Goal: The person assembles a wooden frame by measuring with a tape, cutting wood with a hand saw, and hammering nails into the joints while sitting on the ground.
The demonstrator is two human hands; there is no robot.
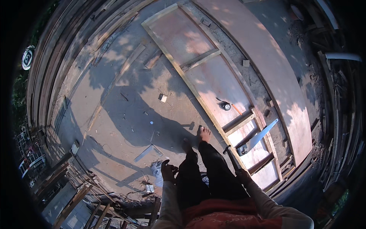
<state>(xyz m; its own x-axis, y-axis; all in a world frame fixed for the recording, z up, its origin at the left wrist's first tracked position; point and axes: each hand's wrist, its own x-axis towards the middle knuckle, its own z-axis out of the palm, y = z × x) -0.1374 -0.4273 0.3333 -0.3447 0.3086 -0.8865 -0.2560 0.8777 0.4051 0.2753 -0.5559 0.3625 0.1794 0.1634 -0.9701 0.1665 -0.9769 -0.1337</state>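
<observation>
A hammer [233, 160] is in my right hand [243, 176], its head up over the edge of a wooden frame panel [211, 87]. My left hand [168, 170] hangs beside my left leg, fingers curled in; whatever they hold, if anything, is hidden. The panel is a long timber frame with crosspieces and a thin board, lying on the ground to my right. Across its near end rests a handsaw [263, 135] with a pale blue blade and dark handle. Farther up the board lie a round tape measure [226, 107] and an orange pencil [237, 109].
My bare feet [204, 134] stand on dirt ground beside the frame. A large plywood sheet [274, 72] lies beyond it. Stacked planks [57, 61] curve along the left. A metal square [144, 153], a small wood block [163, 98] and a clear plastic bag [157, 171] lie nearby.
</observation>
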